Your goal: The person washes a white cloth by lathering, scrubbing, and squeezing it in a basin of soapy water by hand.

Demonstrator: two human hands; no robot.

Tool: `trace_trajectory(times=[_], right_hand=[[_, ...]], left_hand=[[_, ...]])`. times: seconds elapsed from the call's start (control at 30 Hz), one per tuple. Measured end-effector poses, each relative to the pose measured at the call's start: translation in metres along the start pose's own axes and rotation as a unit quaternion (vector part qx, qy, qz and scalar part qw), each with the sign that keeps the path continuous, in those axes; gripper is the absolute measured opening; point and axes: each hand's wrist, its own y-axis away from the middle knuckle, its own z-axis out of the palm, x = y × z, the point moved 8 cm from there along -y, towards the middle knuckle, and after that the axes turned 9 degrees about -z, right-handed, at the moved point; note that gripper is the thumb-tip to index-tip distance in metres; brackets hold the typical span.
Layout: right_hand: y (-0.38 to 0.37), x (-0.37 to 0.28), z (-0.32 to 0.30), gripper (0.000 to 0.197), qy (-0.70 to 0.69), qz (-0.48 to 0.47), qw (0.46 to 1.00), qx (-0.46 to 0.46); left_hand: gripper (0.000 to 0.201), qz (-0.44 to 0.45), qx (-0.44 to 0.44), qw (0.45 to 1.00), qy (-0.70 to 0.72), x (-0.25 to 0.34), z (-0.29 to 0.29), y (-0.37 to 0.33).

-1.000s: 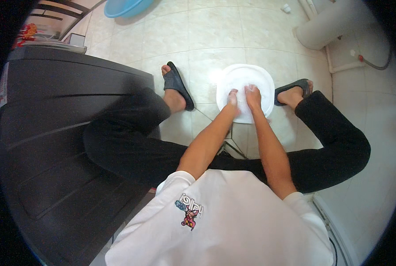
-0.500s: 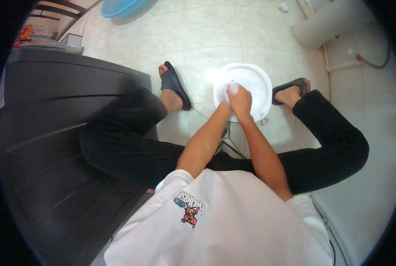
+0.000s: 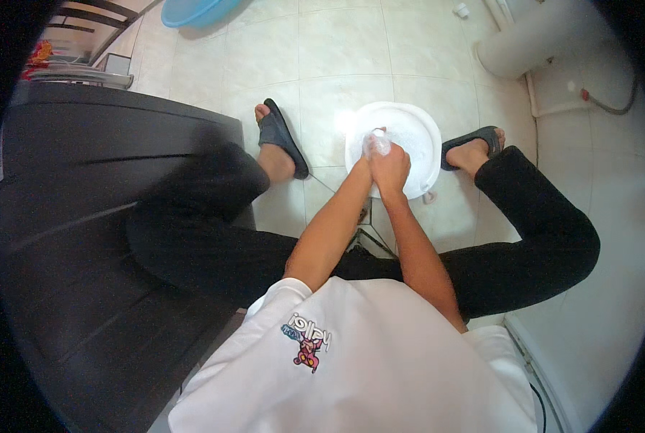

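Both arms reach down to a white basin (image 3: 432, 160) on the floor, which holds cloudy, sudsy water. Above it my right hand (image 3: 390, 169) is closed, its fingers curled against a translucent whitish thing (image 3: 377, 143). That thing looks wet and shiny, but its kind cannot be made out. Close against the right hand, my left hand (image 3: 366, 163) meets it at the wrist. The left fingers are mostly hidden by the whitish thing and the right hand.
My feet in dark slippers (image 3: 282, 138) stand either side of the basin. A dark cabinet (image 3: 106, 144) flanks me on the left. Farther off are a blue basin (image 3: 198, 11) and a chair (image 3: 99, 22). A thick white pipe (image 3: 511, 54) and a thin hose (image 3: 611, 108) are at right.
My hands have shifted slightly over the basin, and more of the translucent whitish thing shows above them. The right hand has turned a little and sits slightly lower.
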Motion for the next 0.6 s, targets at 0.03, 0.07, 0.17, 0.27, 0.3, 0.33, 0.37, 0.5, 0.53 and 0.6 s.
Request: trace_trajectory(times=[0.03,0.07,0.17,0.27,0.3,0.33,0.37,0.5,0.53,0.6], right_hand=[[0.002,-0.009,-0.004,0.038,0.015,-0.009,1.0,-0.013],[0.001,-0.009,-0.002,0.038,0.011,-0.014,1.0,-0.011],[-0.015,0.014,0.005,0.035,-0.002,0.014,1.0,0.01],[-0.041,0.076,-0.024,0.032,0.045,0.112,0.989,0.081],[-0.045,0.092,-0.027,0.032,0.004,0.152,0.983,0.1],[-0.044,0.11,-0.027,0.031,-0.035,0.194,0.973,0.12],[-0.044,0.103,-0.026,0.031,-0.028,0.168,0.978,0.12],[-0.018,0.061,-0.015,0.031,-0.17,0.092,0.97,0.146],[-0.006,0.046,-0.015,0.031,-0.172,0.092,0.971,0.139],[0.007,0.007,-0.009,0.03,-0.106,0.039,0.993,0.033]], left_hand=[[0.051,-0.018,-0.075,0.997,0.015,0.0,0.001,-0.004],[0.051,-0.034,-0.151,0.988,0.026,0.004,0.006,-0.004],[0.051,-0.069,-0.302,0.95,0.045,0.005,0.037,0.009],[0.046,0.018,0.166,0.982,-0.089,-0.021,0.048,0.006],[0.042,0.047,0.201,0.971,-0.124,-0.015,0.056,0.013],[0.039,0.071,0.233,0.957,-0.16,-0.011,0.066,0.018],[0.035,0.077,0.259,0.945,-0.182,-0.005,0.073,0.029],[0.031,0.061,0.278,0.949,-0.136,0.01,0.04,0.018],[0.028,0.093,0.29,0.942,-0.143,0.025,0.028,0.017],[0.025,0.128,0.303,0.932,-0.15,0.043,0.001,0.019]])
